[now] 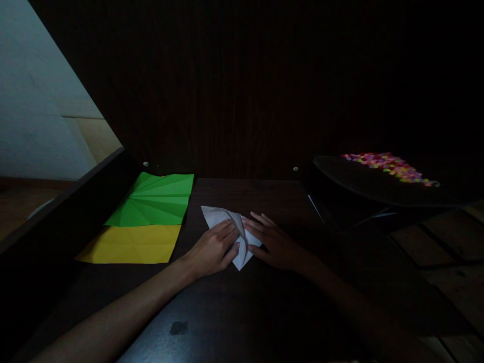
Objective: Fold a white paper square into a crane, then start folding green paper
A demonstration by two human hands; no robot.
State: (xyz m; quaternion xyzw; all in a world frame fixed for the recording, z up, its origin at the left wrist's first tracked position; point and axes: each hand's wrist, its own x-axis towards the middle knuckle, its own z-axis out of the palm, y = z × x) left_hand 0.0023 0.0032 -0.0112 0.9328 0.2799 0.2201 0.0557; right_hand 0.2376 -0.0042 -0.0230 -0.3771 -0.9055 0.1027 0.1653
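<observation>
On desk centre, white paper (230,233): folded, flat on dark desk (242,312)
my left hand (214,249): fingers together, pressing paper
my right hand (274,242): fingers spread, flat on paper's right edge
far left: green sheet (155,200), yellow sheet (130,244)

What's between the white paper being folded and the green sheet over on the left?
Only bare dark table, seen in the head view: the white paper and green sheet lie apart, nothing between them.
</observation>
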